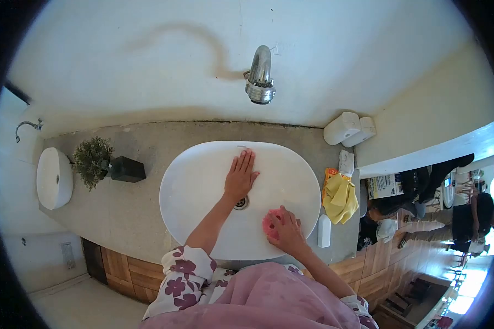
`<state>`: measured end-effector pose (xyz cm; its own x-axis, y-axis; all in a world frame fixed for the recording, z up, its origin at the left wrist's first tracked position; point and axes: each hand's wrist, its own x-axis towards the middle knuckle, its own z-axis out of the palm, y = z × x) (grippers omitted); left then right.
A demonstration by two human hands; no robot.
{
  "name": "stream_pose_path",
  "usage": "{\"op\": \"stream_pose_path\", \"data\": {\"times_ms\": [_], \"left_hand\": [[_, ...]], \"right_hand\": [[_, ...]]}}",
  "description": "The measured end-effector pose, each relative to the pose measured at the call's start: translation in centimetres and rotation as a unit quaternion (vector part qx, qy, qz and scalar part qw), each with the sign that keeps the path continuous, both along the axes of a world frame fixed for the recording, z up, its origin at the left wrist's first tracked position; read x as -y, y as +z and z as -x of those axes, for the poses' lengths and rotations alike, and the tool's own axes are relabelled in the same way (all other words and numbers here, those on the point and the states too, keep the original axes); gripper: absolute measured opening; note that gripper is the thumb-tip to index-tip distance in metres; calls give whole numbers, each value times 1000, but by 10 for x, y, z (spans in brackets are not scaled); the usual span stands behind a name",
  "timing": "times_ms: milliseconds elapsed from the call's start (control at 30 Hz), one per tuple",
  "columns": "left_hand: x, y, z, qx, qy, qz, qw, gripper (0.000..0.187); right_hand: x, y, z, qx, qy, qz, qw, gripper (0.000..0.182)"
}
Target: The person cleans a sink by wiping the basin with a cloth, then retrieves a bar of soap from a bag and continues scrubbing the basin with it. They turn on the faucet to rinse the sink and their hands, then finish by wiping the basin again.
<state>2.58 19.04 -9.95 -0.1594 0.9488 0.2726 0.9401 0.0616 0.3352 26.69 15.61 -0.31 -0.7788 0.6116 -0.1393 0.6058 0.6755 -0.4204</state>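
Note:
In the head view, a white oval wash basin [197,186] sits on the counter in front of me. My left hand [240,176] lies flat against the inner back side of the basin, fingers stretched out and holding nothing. Just below that wrist, the metal drain [241,203] is partly covered. At the basin's front right, my right hand [288,234] grips a pink sponge [268,223] and presses it to the inner surface. Its fingers are curled over the sponge and hide part of it. Above the basin a chrome faucet [260,77] comes out of the wall.
Right of the basin lie a yellow cloth [341,200], an orange packet [329,178] and a white bottle [324,231]. White containers [343,129] stand behind them. Leftward are a potted plant [93,160] and a second basin [55,178]. A person [466,222] stands far right.

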Motion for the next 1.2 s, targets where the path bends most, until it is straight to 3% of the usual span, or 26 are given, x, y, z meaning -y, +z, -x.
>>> {"op": "stream_pose_path", "data": {"times_ms": [33, 100, 167, 267, 400, 500, 533, 567, 633, 667, 733, 767, 800, 833, 867, 933, 1033, 1200], "left_hand": [[4, -1, -5, 1, -1, 0, 1000, 62], [15, 0, -17, 32, -158, 92, 983, 59], [23, 2, -26, 42, -143, 89, 985, 57], [33, 6, -33, 40, -160, 102, 981, 55], [65, 9, -39, 110, -249, 186, 944, 53], [91, 6, -47, 114, -287, 210, 928, 53], [102, 6, -49, 113, -302, 223, 920, 53], [112, 6, -50, 110, -300, 221, 921, 53], [129, 11, -53, 146, -293, 199, 924, 51], [130, 14, -51, 143, -290, 196, 926, 51], [126, 36, -43, 218, -260, 378, 861, 49], [118, 60, -41, 217, -259, 377, 863, 49], [107, 94, -43, 178, -185, 398, 881, 46], [102, 112, -47, 139, -107, 417, 892, 44], [107, 100, -52, 221, -76, 288, 929, 46], [99, 72, -75, 196, -111, 87, 970, 58], [91, 63, -102, 194, -124, 151, 961, 67], [83, 47, -94, 291, -117, 273, 909, 75]], "right_hand": [[0, 4, 0, 24, -6, 35, 999, 69], [-2, 11, -2, 50, -10, 70, 996, 74], [0, 14, -2, 0, -19, 47, 999, 65], [2, 11, -2, -7, -53, 28, 998, 65], [5, 5, -4, 13, -60, 0, 998, 65], [6, 3, -14, -61, -22, -27, 997, 57], [4, 2, -23, -170, -71, -36, 982, 47], [0, 3, -32, -278, -117, -46, 952, 38], [-2, 20, -56, -233, -227, -76, 942, 25], [-5, 9, -76, -223, -275, -82, 932, 26], [-6, -20, -117, -213, -322, -87, 918, 27], [-6, -30, -135, -138, -348, -106, 921, 35], [-2, -37, -147, -62, -369, -125, 919, 43], [5, -45, -156, -64, -364, -125, 921, 43], [11, -50, -162, -26, -389, -109, 914, 50], [15, -62, -168, 43, -422, -72, 903, 65], [20, -77, -170, 23, -397, -46, 916, 66], [26, -87, -163, -24, -395, -85, 915, 68]]}}
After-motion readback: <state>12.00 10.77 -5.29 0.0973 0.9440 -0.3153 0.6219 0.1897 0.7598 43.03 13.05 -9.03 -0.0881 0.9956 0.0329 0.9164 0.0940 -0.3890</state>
